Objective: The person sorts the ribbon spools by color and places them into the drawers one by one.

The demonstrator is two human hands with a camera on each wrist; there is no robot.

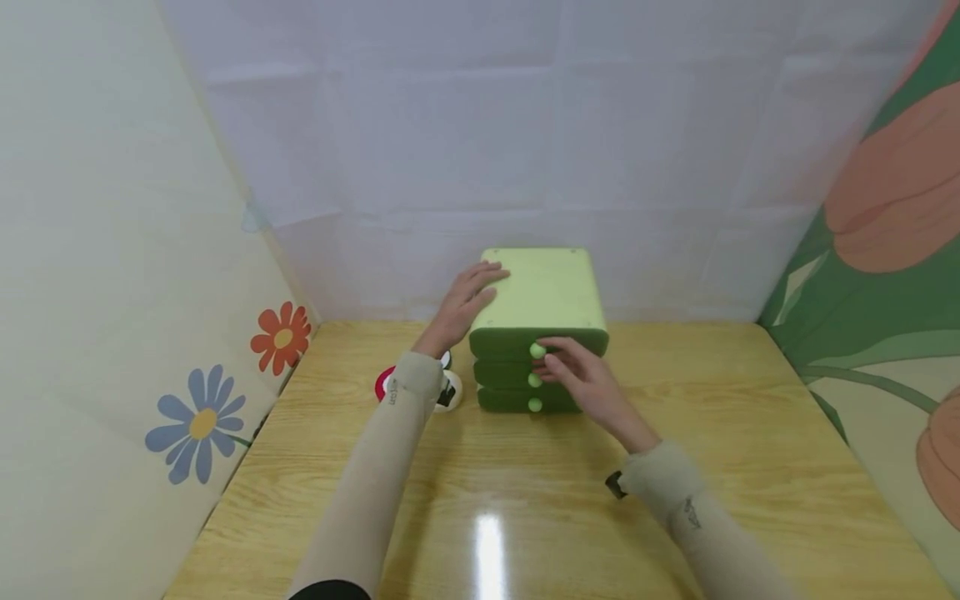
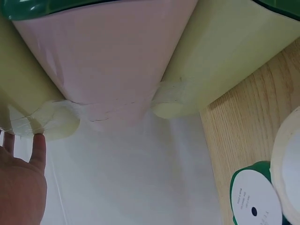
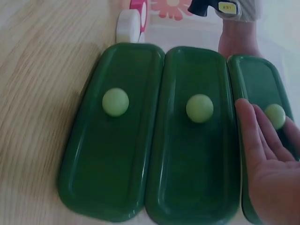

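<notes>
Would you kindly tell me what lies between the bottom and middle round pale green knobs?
Only bare dark green drawer fronts, as the right wrist view shows.

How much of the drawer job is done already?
Done: the left hand is in place, resting on the little cabinet. Happening now: the right hand is at the top knob, though I can't tell if it's gripping. Left to do: probably pulling it open, because all three drawers look closed.
</notes>
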